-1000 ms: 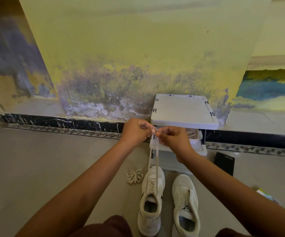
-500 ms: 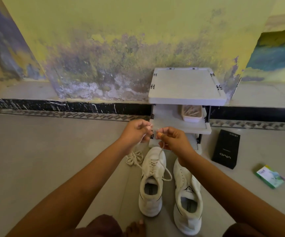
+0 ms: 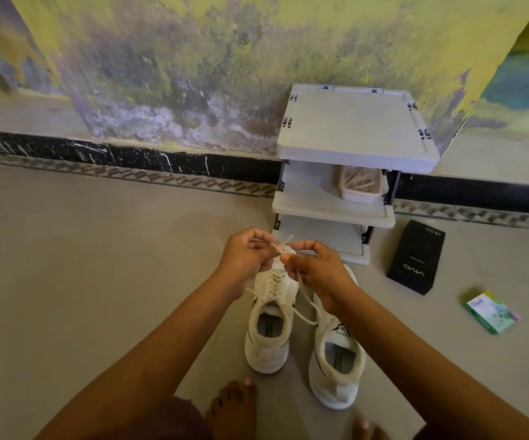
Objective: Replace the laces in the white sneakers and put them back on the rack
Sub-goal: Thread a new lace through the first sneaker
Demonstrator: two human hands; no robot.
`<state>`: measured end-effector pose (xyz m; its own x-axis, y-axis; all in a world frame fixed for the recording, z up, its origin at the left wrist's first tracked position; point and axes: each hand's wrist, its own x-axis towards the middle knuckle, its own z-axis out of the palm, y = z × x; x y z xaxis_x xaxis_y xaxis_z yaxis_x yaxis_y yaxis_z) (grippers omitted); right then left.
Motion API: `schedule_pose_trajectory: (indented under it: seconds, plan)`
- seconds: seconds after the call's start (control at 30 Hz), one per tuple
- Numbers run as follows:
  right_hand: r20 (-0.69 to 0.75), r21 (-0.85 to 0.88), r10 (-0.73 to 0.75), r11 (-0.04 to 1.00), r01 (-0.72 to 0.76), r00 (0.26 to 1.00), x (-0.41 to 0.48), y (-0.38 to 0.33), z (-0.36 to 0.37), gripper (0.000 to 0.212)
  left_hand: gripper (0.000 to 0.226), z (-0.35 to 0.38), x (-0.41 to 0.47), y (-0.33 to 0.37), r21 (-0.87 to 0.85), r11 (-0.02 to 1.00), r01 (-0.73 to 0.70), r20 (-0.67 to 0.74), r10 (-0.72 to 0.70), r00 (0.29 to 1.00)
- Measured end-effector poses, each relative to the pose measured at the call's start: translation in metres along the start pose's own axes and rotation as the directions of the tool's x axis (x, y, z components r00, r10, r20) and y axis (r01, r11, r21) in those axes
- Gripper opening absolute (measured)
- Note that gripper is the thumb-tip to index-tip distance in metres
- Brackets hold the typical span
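Note:
Two white sneakers stand side by side on the floor, toes toward the rack. The left sneaker [image 3: 269, 325] is laced up its front; the right sneaker [image 3: 336, 360] sits beside it, its front hidden by my wrist. My left hand [image 3: 245, 254] and my right hand [image 3: 315, 269] meet above the left sneaker's toe, each pinching an end of its white lace [image 3: 303, 300]. A slack loop of lace hangs down to the shoe's opening. The white plastic rack [image 3: 355, 150] stands just beyond, against the wall.
A shallow tub [image 3: 360, 185] with pale contents sits on the rack's middle shelf. On the floor to the right lie a black phone box [image 3: 415, 257] and a small green packet [image 3: 491, 311]. My bare feet [image 3: 233, 408] show at the bottom edge.
My hands have come down from in front of the rack toward the left sneaker, and the lace now hangs slack instead of taut. The view has tilted down; the spare lace bundle is now hidden.

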<state>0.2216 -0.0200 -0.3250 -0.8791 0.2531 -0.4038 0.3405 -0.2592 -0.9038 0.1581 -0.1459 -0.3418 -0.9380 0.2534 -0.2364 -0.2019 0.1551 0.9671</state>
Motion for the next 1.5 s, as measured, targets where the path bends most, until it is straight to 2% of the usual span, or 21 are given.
schedule_pose_trajectory:
  seconds: [0.1, 0.2, 0.3, 0.37, 0.53, 0.7, 0.83, 0.93, 1.03, 1.1, 1.17, 1.23, 1.37, 1.5]
  plan:
    - [0.002, 0.02, 0.055, 0.998, -0.055, 0.998, 0.0, 0.005, 0.0, 0.026, 0.015, 0.001, -0.006, -0.006, -0.002, 1.0, 0.023, 0.028, -0.023, 0.999]
    - [0.022, 0.025, 0.046, 0.999, -0.047, 0.999, -0.001, 0.008, -0.001, 0.013, 0.019, 0.0, -0.008, -0.008, 0.001, 1.0, 0.026, 0.115, -0.026, 0.993]
    - [0.006, 0.033, 0.037, 0.999, -0.038, 0.999, 0.0, 0.006, -0.006, 0.005, 0.022, -0.003, -0.009, -0.006, -0.047, 0.999, 0.021, 0.258, -0.008, 0.966]
    - [0.006, 0.016, 0.018, 1.0, -0.018, 1.0, 0.001, 0.006, -0.008, 0.002, 0.019, -0.004, -0.01, -0.007, -0.081, 0.996, 0.029, 0.28, -0.005, 0.96]
    - [0.018, -0.015, 0.026, 1.0, -0.026, 0.999, -0.001, 0.01, -0.007, 0.01, 0.015, 0.004, -0.013, -0.008, -0.084, 0.995, 0.05, 0.165, -0.035, 0.986]
    - [0.13, -0.137, 0.049, 0.99, -0.031, 0.99, 0.0, 0.009, -0.006, 0.015, 0.014, 0.001, -0.007, -0.005, 0.074, 0.997, 0.008, -0.025, -0.006, 1.0]
    - [0.144, -0.274, -0.024, 0.96, 0.063, 0.989, -0.002, 0.01, -0.008, 0.011, 0.007, -0.003, -0.007, -0.009, 0.16, 0.987, 0.006, -0.112, 0.012, 0.994]
    - [0.067, -0.29, -0.044, 0.955, 0.062, 0.997, -0.001, 0.01, -0.008, 0.013, 0.015, -0.004, -0.009, -0.011, 0.261, 0.964, -0.043, -0.035, 0.054, 0.998]
    - [0.002, -0.268, -0.054, 0.962, 0.053, 0.999, -0.001, 0.009, -0.009, 0.012, 0.005, -0.004, -0.013, -0.007, 0.358, 0.924, -0.136, 0.122, 0.098, 0.988]
    - [-0.01, -0.255, -0.062, 0.965, 0.057, 0.998, -0.001, 0.009, -0.011, 0.011, 0.014, -0.004, -0.014, -0.005, 0.366, 0.918, -0.154, 0.22, 0.075, 0.973]
    - [-0.013, -0.249, -0.062, 0.967, 0.056, 0.998, -0.001, 0.008, -0.012, 0.011, 0.018, -0.003, -0.016, -0.002, 0.353, 0.929, -0.111, 0.278, 0.009, 0.96]
    - [-0.012, -0.25, -0.051, 0.967, 0.047, 0.999, 0.0, 0.008, -0.012, 0.011, 0.014, -0.003, -0.017, -0.001, 0.361, 0.927, -0.098, 0.29, -0.011, 0.957]
    - [0.007, -0.251, -0.025, 0.968, 0.026, 1.0, 0.0, 0.006, -0.012, 0.007, 0.033, -0.005, -0.018, -0.001, 0.475, 0.851, -0.226, 0.323, 0.071, 0.944]
    - [0.004, -0.282, -0.026, 0.959, 0.026, 1.0, 0.0, 0.007, -0.011, 0.009, 0.012, -0.006, -0.019, 0.002, 0.483, 0.837, -0.258, 0.346, 0.089, 0.934]
